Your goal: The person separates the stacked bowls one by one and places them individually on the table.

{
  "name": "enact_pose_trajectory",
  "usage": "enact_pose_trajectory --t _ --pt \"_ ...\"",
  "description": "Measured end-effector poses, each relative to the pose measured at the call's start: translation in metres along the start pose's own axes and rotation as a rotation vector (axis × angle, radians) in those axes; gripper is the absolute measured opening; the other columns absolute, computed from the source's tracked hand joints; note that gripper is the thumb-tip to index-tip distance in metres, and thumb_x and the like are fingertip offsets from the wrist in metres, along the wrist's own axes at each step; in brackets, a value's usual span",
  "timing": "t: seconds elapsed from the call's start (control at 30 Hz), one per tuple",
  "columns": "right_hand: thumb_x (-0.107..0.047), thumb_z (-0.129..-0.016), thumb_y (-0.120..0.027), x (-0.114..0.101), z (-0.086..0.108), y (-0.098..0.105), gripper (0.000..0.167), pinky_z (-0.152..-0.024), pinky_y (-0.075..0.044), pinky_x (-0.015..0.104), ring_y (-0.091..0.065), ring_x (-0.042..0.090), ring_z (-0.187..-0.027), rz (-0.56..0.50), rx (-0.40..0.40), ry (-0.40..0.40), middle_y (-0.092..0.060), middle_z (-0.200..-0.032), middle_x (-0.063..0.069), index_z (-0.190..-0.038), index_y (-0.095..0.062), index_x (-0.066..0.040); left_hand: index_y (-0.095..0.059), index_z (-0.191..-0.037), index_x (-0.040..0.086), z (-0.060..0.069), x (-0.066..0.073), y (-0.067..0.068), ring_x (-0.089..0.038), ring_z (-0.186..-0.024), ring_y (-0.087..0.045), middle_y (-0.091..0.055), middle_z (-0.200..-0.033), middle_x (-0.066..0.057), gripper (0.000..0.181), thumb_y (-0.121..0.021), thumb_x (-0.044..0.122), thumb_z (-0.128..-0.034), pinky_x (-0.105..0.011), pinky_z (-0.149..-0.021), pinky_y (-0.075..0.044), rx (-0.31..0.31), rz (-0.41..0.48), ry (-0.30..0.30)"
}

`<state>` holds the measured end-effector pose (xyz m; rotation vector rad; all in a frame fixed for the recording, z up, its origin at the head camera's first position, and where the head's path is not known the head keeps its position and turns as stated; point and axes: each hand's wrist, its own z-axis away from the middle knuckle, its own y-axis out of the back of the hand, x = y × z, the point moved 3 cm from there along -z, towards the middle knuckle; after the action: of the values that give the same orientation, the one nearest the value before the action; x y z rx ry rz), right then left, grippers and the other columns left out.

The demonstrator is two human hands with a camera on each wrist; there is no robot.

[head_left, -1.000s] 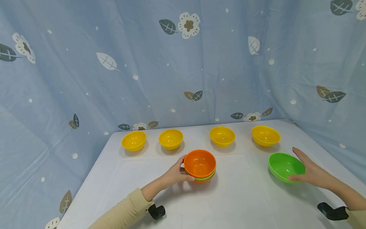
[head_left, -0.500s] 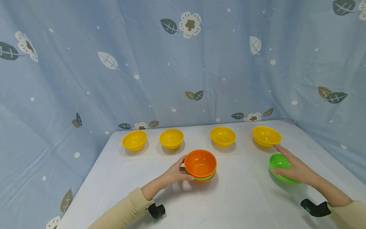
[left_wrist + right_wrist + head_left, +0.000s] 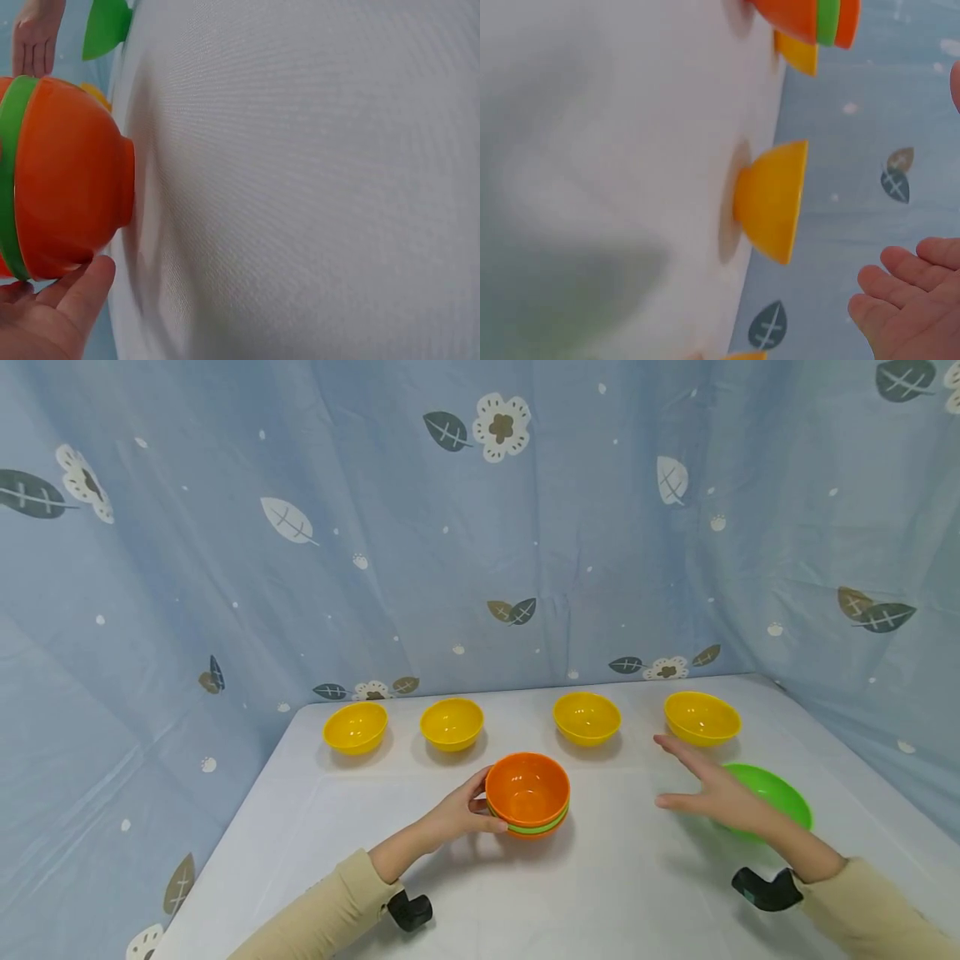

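The left hand (image 3: 459, 814) is gripping the left side of a stack of bowls (image 3: 527, 789), its fingers curling behind and its thumb pressing along the near side. The stack is sitting upright near the middle of the white table (image 3: 600, 885): an orange bowl is nesting in a green one, which is nesting in another orange one. In the left wrist view their smooth, shiny walls are swelling outward above a short round foot, the green rim showing as a thin band between orange.

The right hand (image 3: 727, 795) is holding nothing; its thumb and fingers are spreading wide apart, and the hand is hovering above the table, partly hiding a glossy green bowl (image 3: 783, 802) to the right of the stack.

Four yellow bowls, smooth and deeply rounded, are standing in a row along the far edge: a far-left bowl (image 3: 356, 729), a second bowl (image 3: 452, 725), a third bowl (image 3: 587, 719) and a far-right bowl (image 3: 702, 718). The tabletop is showing a fine woven grain up close. Behind it a softly creasing blue curtain (image 3: 375, 468) is hanging, printed with leaves and scalloped flowers.
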<state>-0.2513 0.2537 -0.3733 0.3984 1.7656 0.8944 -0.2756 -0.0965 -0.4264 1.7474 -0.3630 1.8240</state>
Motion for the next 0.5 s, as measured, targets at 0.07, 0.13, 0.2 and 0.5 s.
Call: enact_pose_trajectory --t 0.07,0.13,0.2,0.5 --pt "-0.030 -0.080 -0.070 -0.001 -0.004 -0.005 0.084 -0.094 -0.027 0.067 -0.027 0.046 -0.127 -0.008 -0.008 0.002 -0.027 -0.145 0.024 -0.144 -0.022 -0.004 -0.021 -0.145 0.015 0.000 -0.001 0.001 -0.027 -0.122 -0.046 -0.033 -0.145 -0.011 0.086 -0.074 0.019 -0.0772 -0.036 -0.095 -0.044 0.003 -0.008 0.003" --pt "-0.031 -0.080 -0.070 -0.003 -0.008 -0.009 0.084 -0.095 -0.027 0.066 -0.028 0.046 -0.128 -0.020 -0.011 0.008 -0.027 -0.145 0.024 -0.143 -0.023 -0.003 -0.021 -0.145 0.013 0.000 -0.002 0.001 -0.028 -0.123 -0.045 -0.031 -0.145 -0.012 0.086 -0.074 0.019 -0.0774 -0.037 -0.097 -0.043 0.010 -0.018 0.013" --pt "-0.032 -0.080 -0.070 -0.004 -0.012 -0.014 0.084 -0.096 -0.027 0.066 -0.028 0.046 -0.128 -0.028 -0.018 0.009 -0.027 -0.145 0.024 -0.143 -0.024 -0.002 -0.020 -0.145 0.011 0.001 -0.002 0.001 -0.029 -0.124 -0.044 -0.029 -0.147 -0.013 0.086 -0.074 0.019 -0.0779 -0.038 -0.099 -0.041 0.014 -0.025 0.020" --pt "-0.030 -0.078 -0.072 -0.013 -0.026 -0.032 0.084 -0.098 -0.028 0.063 -0.029 0.046 -0.128 -0.040 -0.044 0.051 -0.027 -0.144 0.024 -0.141 -0.026 0.002 -0.020 -0.146 0.011 0.001 -0.005 0.001 -0.028 -0.125 -0.043 -0.029 -0.147 -0.012 0.087 -0.073 0.023 -0.0781 -0.038 -0.099 -0.040 0.021 -0.013 0.042"
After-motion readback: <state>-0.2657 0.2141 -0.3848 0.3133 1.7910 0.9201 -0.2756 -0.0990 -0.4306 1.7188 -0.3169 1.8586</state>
